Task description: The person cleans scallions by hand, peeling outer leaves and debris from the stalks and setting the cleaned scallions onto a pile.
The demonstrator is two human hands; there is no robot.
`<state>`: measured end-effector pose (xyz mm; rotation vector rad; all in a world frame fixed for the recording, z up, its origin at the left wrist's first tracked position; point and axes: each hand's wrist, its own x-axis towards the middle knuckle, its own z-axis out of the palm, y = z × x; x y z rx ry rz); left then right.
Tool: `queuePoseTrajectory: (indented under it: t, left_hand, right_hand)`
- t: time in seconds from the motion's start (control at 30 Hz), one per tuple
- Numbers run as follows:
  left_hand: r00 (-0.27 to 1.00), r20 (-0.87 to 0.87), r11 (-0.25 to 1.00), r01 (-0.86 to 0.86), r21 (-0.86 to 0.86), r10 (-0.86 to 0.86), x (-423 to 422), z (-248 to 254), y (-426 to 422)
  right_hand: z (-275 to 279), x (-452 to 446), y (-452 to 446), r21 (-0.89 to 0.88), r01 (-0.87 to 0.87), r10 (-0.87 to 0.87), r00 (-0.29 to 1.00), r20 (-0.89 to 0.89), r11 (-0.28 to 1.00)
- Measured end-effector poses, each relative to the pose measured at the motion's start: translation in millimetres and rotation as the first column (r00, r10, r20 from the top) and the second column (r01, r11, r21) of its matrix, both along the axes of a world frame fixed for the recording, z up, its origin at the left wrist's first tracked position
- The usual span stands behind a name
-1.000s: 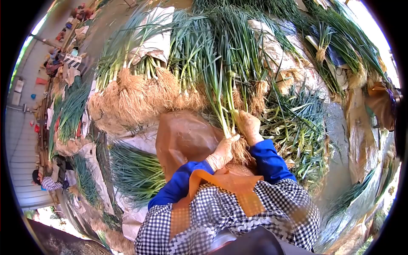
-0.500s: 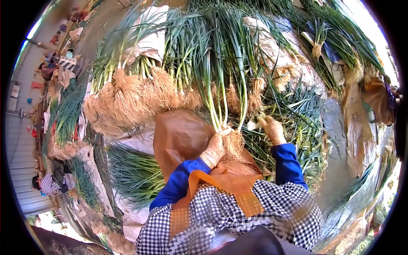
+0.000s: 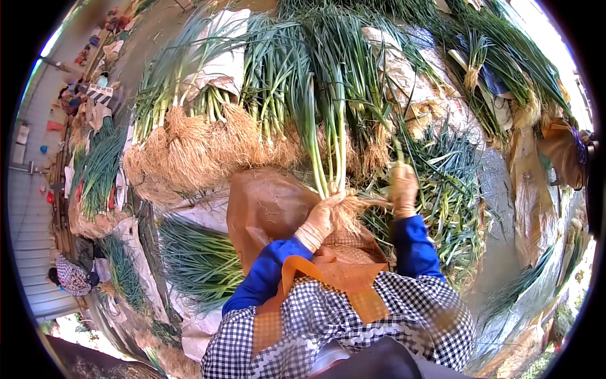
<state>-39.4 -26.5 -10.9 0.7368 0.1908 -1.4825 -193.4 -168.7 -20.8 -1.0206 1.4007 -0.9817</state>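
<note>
My left hand point(image 3: 320, 218) is closed round the lower ends of several green onions point(image 3: 323, 155), whose pale roots point(image 3: 346, 218) hang just beside the fingers. Their leaves run away from me over a row of other green onions. My right hand point(image 3: 404, 184), slightly blurred, is closed on a single green onion stalk point(image 3: 398, 150) that sticks up past the fingers. Pale roots stretch leftward from that hand toward the held bunch. Under the left hand lies a brown plastic sheet point(image 3: 265, 199). Loose stripped leaves point(image 3: 448, 208) are heaped beyond my right forearm.
Root-on bundles of green onions point(image 3: 189, 139) lie in a row ahead, partly under white sacks point(image 3: 221, 54). Trimmed greens point(image 3: 199, 259) sit at the left. More piles point(image 3: 517, 69) lie far right. A person in a checked top point(image 3: 72, 276) is at the far left.
My right hand, earlier apart from the bunch with its fingers bent near the leaf heap, now grips a stalk. One stalk that leaned right from my left hand has left the bunch.
</note>
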Motion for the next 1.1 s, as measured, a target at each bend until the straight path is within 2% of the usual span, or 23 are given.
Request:
queuePoseTrajectory:
  t: [0.03,0.07,0.1,0.13,0.17,0.23,0.3,0.33,0.37,0.43,0.5,0.53,0.63,0.7,0.73,0.77,0.8,0.83,0.87,0.9,0.97,1.03,1.1]
  left_hand:
    - [0.999,0.04,0.996,-0.033,-0.078,0.036,8.6,13.8,6.0]
    - [0.987,-0.073,0.959,0.121,-0.256,-0.144,26.0,25.1,17.0]
    - [0.983,-0.17,0.951,0.017,-0.309,-0.073,29.7,62.7,20.8]
    - [0.987,-0.155,0.941,-0.013,-0.339,-0.042,44.0,77.0,31.9]
    - [0.981,-0.161,0.809,-0.004,-0.588,-0.112,60.8,77.2,35.9]
    - [0.995,-0.065,0.725,0.012,-0.688,-0.079,74.1,97.5,45.2]
    - [0.999,0.045,0.773,0.052,-0.632,-0.03,68.3,98.3,37.8]
    - [0.987,0.157,0.819,0.075,-0.569,0.019,63.0,98.1,33.9]
    - [0.994,0.092,0.901,0.085,-0.425,-0.05,63.0,77.3,26.6]
    - [1.0,0.01,0.961,0.006,-0.276,-0.003,59.8,20.4,8.6]
    - [0.998,0.014,0.998,-0.053,-0.047,0.053,49.1,-5.4,3.1]
    - [0.997,0.047,0.995,-0.055,-0.084,0.059,47.2,-13.8,1.2]
    - [0.999,0.02,0.996,-0.046,-0.077,0.047,50.8,-10.9,7.4]
    - [0.998,-0.01,0.995,-0.059,-0.081,0.058,53.0,-13.3,10.5]
    - [0.998,-0.031,0.995,-0.051,-0.083,0.048,52.8,-14.8,11.6]
    - [0.998,-0.038,0.996,-0.048,-0.081,0.045,51.6,-15.2,11.0]
    - [0.997,-0.059,0.995,-0.052,-0.09,0.046,50.4,-13.9,9.7]
    - [0.996,-0.077,0.993,-0.055,-0.103,0.047,49.6,-12.7,7.5]
    - [0.994,-0.105,0.995,-0.027,-0.098,0.016,49.4,-11.0,6.5]
    - [0.994,-0.108,0.995,-0.02,-0.096,0.01,48.2,-12.4,5.1]
    - [0.997,-0.079,0.995,-0.019,-0.096,0.011,46.0,-15.1,1.4]
    - [0.998,-0.066,0.998,-0.003,-0.068,-0.002,47.1,-7.7,1.1]
    - [0.993,-0.118,0.998,0.024,-0.055,-0.031,50.3,-14.7,2.6]
  right_hand:
    - [-24.9,-37.1,-14.8,-0.094,-0.029,0.006,0.972,-0.235,0.995]
    - [-38.2,-75.3,-28.2,-0.154,-0.229,0.038,0.663,-0.748,0.961]
    - [-25.7,-104.0,-27.2,0.054,-0.437,0.191,0.277,-0.941,0.898]
    - [-25.8,-124.4,-28.7,0.385,-0.493,0.42,-0.043,-0.906,0.78]
    - [-32.0,-131.2,-36.5,0.385,-0.494,0.416,-0.052,-0.908,0.78]
    - [-57.6,-135.5,-41.5,0.779,-0.617,0.589,-0.591,-0.551,0.11]
    - [19.2,-37.4,-54.1,0.522,-0.678,0.617,-0.127,-0.777,0.518]
    - [24.1,-3.2,-68.6,0.258,-0.743,0.504,0.122,-0.855,0.617]
    - [21.1,28.5,-78.9,-0.258,-0.773,0.243,0.466,-0.851,0.58]
    - [-0.8,90.8,-114.4,-0.589,-0.665,-0.206,0.566,-0.798,0.458]
    - [-18.0,122.4,-132.7,-0.23,-0.728,-0.042,0.267,-0.963,0.646]
    - [-21.0,129.0,-138.5,-0.045,-0.732,0.145,0.194,-0.97,0.68]
    - [-40.0,109.1,-130.1,-0.196,-0.748,0.256,0.442,-0.86,0.634]
    - [-49.2,63.2,-99.3,-0.157,-0.928,0.567,0.333,-0.754,0.337]
    - [-43.6,49.1,-79.8,0.207,-0.976,0.407,-0.162,-0.899,0.069]
    - [-37.0,35.3,-60.1,0.569,-0.784,-0.043,-0.577,-0.815,-0.248]
    - [-29.9,21.6,-40.3,0.722,-0.507,-0.338,-0.652,-0.679,-0.472]
    - [-19.8,15.8,-40.1,0.617,-0.601,-0.002,-0.716,-0.698,-0.508]
    - [-13.7,10.1,-40.3,0.512,-0.703,0.336,-0.697,-0.634,-0.494]
    - [-2.2,24.0,-53.0,0.465,-0.845,0.389,-0.535,-0.75,-0.264]
    - [20.4,51.6,-77.8,0.189,-0.95,0.435,-0.066,-0.898,0.247]
    - [1.4,98.8,-119.1,0.059,-0.796,0.277,0.14,-0.95,0.603]
    - [12.2,118.4,-121.4,0.145,-0.75,0.284,0.059,-0.957,0.645]
